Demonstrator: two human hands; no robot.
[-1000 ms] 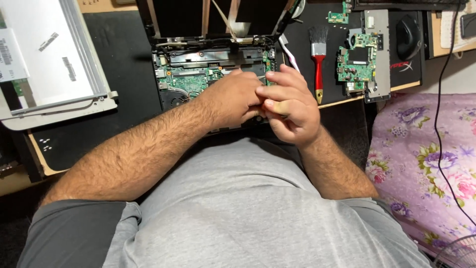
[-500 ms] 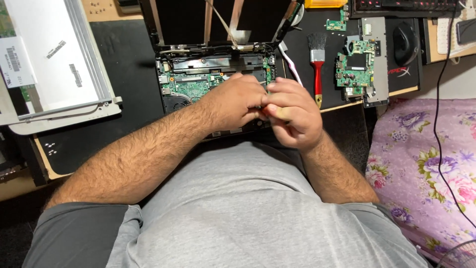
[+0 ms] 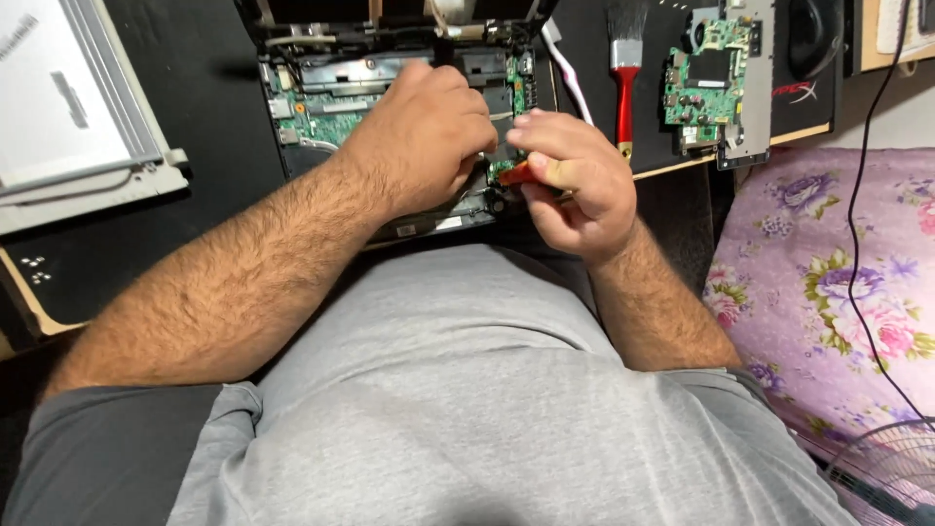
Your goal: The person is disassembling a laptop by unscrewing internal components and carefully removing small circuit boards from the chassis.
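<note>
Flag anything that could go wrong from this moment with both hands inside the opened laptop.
1. The right hand grips an orange-handled tool beside the laptop's bare green board; a slip might scratch it.
2. The left hand rests on the open laptop and hides the working spot.
3. The loose circuit board lies near the desk edge.

A black desk mat (image 3: 209, 209) is covering the bench, carrying an opened laptop chassis (image 3: 321, 107) at the far middle, a pale panel (image 3: 68, 117) lying left, and a red-handled brush (image 3: 624, 73) and green circuit board (image 3: 706, 83) lying right.
</note>
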